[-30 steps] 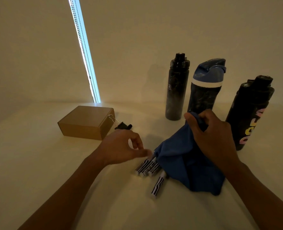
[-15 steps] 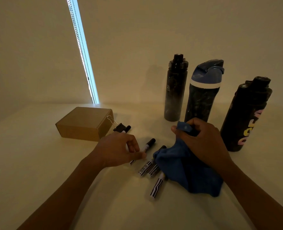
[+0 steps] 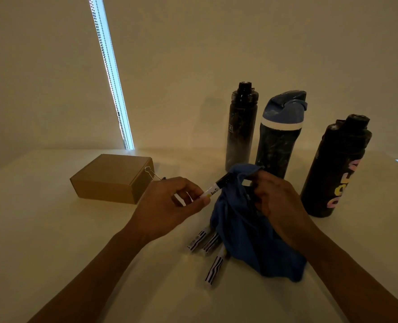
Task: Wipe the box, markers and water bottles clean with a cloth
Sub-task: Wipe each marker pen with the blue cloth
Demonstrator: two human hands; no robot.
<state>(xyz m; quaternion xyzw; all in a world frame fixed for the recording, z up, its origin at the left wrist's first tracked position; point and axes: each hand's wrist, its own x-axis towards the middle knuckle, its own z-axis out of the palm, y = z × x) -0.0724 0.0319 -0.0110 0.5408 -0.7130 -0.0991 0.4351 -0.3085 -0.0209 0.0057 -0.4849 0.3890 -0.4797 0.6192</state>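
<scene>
My left hand (image 3: 170, 206) pinches a white marker (image 3: 213, 189) with a black cap, lifted off the table, its cap end against the blue cloth (image 3: 244, 229). My right hand (image 3: 277, 201) grips the upper part of that cloth, which hangs down to the table. Three striped markers (image 3: 205, 241) lie on the table under the cloth's left edge. A brown cardboard box (image 3: 111, 178) sits to the left. Behind stand a slim black bottle (image 3: 240, 127), a dark bottle with a blue lid (image 3: 279, 136) and a black bottle with coloured lettering (image 3: 335, 169).
A metal binder clip (image 3: 151, 171) lies against the box's right side, partly behind my left hand. The pale table (image 3: 53, 229) ends at a wall with a bright window strip (image 3: 110, 73) at the back left.
My left hand picked one marker off the table and raised it. My right hand lifted the cloth and brought it against the marker's cap end.
</scene>
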